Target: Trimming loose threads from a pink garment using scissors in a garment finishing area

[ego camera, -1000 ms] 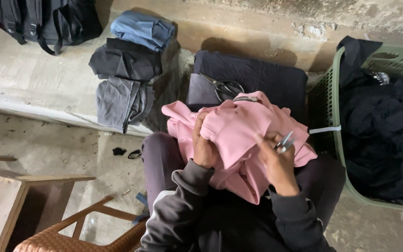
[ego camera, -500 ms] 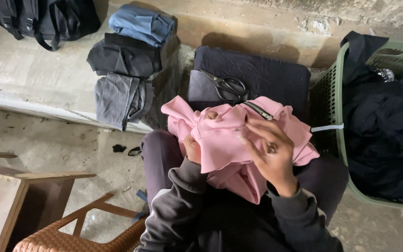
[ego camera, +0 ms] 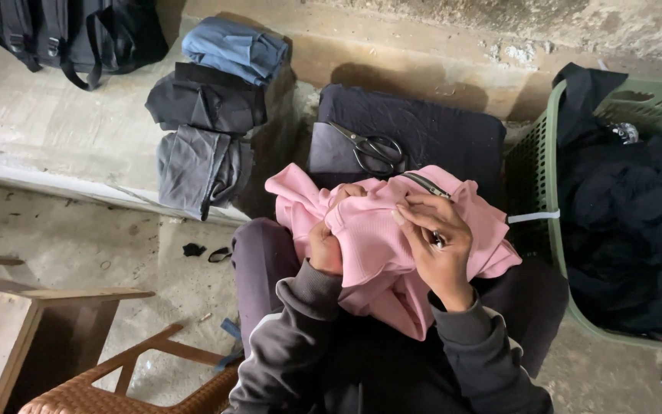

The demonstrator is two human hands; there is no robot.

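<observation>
A pink zippered garment (ego camera: 377,238) is bunched up on my lap. My left hand (ego camera: 325,249) grips a fold of it from underneath, fingers closed in the cloth. My right hand (ego camera: 437,247) presses on top of the garment beside its dark zipper (ego camera: 425,184), with a small metal object between its fingers. Black-handled scissors (ego camera: 371,147) lie on a dark cushion (ego camera: 438,134) just beyond the garment, touched by neither hand.
Folded clothes lie on the concrete ledge at left: a blue one (ego camera: 233,47), a black one (ego camera: 204,98), a grey one (ego camera: 201,169). A black backpack (ego camera: 70,34) sits at top left. A green laundry basket (ego camera: 539,192) holds dark clothes at right. A wooden chair (ego camera: 78,337) stands at lower left.
The scissors left my right hand and now lie on the dark cushion. My right hand came back onto the pink garment, and both hands have bunched it closer.
</observation>
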